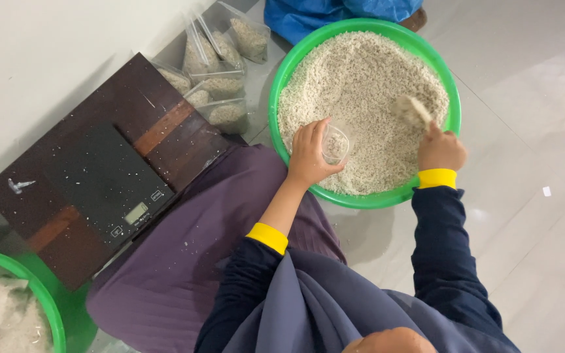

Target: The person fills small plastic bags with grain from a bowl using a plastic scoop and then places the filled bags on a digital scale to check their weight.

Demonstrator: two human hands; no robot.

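Head view, looking down. Round green plastic basin (282, 85) sits on pale tiled floor (531, 131), filled with whitish grain (361, 72).

Left hand (308, 157) is curled around a small clear plastic pouch (335, 144), mouth held open just above the grain at the basin's near side.

Right hand (441, 149) is closed on the handle of a small scoop (412, 110), blurred, loaded with grain, over the basin's right part.

Left of the basin: black digital scale (106, 180) on a dark wooden board (158, 111). Filled clear bags (220, 85) lie against the wall. Second green basin (40, 297) at the lower left corner.
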